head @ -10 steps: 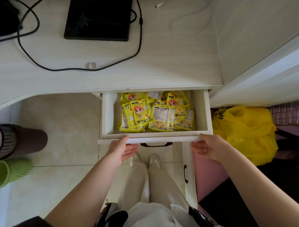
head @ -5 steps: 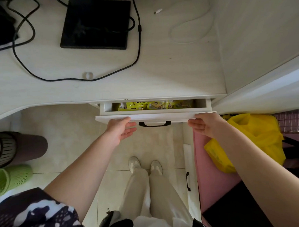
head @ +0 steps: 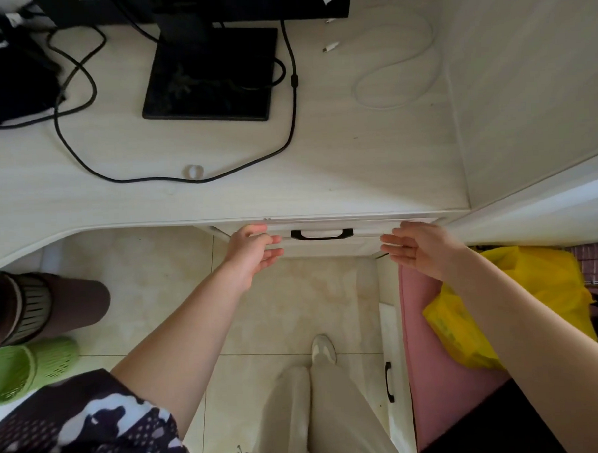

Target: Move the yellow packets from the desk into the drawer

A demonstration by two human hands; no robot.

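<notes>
White drawer (head: 325, 240) with black handle (head: 321, 234) sits flush under pale wood-grain desk (head: 356, 162), contents hidden; left hand (head: 252, 254) and right hand (head: 417, 250) grip nothing, fingers relaxed.

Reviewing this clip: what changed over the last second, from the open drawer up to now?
The white drawer went in under the pale wooden desk, from wide open to shut, so the yellow packets are out of sight. The left hand and right hand, which pushed its front edge, now have straight fingers near it; contact unclear. The black monitor base and cables stayed put.

A home desk nook: monitor stand (head: 212, 76), slippers (head: 26, 368), floor tiles.
</notes>
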